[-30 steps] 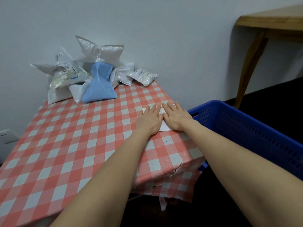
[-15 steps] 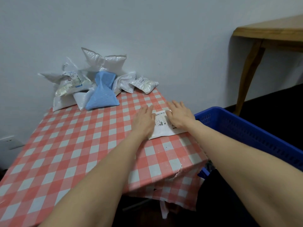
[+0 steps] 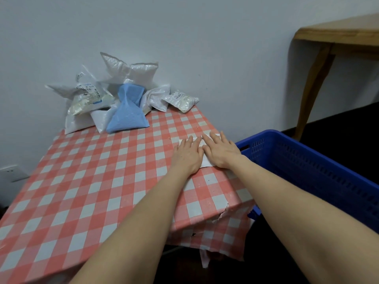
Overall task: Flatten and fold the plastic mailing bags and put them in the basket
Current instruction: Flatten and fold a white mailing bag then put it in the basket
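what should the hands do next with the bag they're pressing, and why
Probably pinch the white bag with the right hand and lift it into the blue basket. Both it and the left hand lie flat, side by side on the bag, which looks flat and compact, and the basket sits just right of the table edge.

Bag pile [image 3: 125, 111] at tbl [image 3: 92, 171] far edge; basket [image 3: 307, 165] R of tbl.

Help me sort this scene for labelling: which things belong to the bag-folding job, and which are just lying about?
Job: white bag, pressed flat under the left hand and right hand; pile of crumpled bags by the wall; blue basket.
Lying about: checked tablecloth; wooden table; wall socket.
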Demonstrator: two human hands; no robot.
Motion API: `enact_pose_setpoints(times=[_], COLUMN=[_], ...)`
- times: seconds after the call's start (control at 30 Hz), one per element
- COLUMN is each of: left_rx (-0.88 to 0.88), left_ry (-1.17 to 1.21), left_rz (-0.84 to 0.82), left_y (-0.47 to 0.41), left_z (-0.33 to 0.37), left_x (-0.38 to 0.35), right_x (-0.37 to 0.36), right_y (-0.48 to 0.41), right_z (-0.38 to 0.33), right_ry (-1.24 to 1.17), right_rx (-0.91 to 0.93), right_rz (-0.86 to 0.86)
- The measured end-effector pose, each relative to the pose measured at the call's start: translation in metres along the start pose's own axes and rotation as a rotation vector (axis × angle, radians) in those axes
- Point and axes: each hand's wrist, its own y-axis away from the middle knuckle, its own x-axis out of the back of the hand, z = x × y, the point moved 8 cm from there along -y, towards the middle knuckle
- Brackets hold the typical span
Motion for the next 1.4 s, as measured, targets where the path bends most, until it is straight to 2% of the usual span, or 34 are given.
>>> enact_pose_setpoints(times=[0.73,0.8,0.87,0.93,1.0,1.1,1.2,1.3,1.4], left_rx=[0.036,0.030,0.044,0.122,0.222,0.328,0.309,0.267,0.248], left_ry=[0.009,0.070,0.162,0.253,0.280,0.272,0.304,0.353,0.396], left_rz=[-0.029,-0.082,-0.080,0.005,0.070,0.039,0.035,0.036,0.065], left_y=[0.000,-0.002,-0.004,-0.002,0.001,0.006,0.002,-0.002,-0.002], left_z=[-0.003,-0.005,-0.010,-0.019,-0.028,-0.027,-0.011,0.005,0.018], left_x=[-0.003,-0.004,0.003,0.017,0.028,0.031,0.035,0.036,0.040], right_x=[-0.003,-0.002,0.010,0.026,0.035,0.025,0.014,0.011,0.017], right_y=[0.000,-0.001,-0.001,0.003,0.013,0.024,0.035,0.039,0.041], right_z=[0.000,0.002,0.010,0.030,0.051,0.058,0.057,0.059,0.076], right_ry=[-0.028,-0.113,-0.310,-0.499,-0.550,-0.602,-0.731,-0.799,-0.844], right_rx=[-0.009,0.000,-0.029,-0.157,-0.302,-0.333,-0.334,-0.351,-0.394], right_rz=[-0.009,-0.014,0.044,0.174,0.242,0.043,-0.116,-0.134,-0.005])
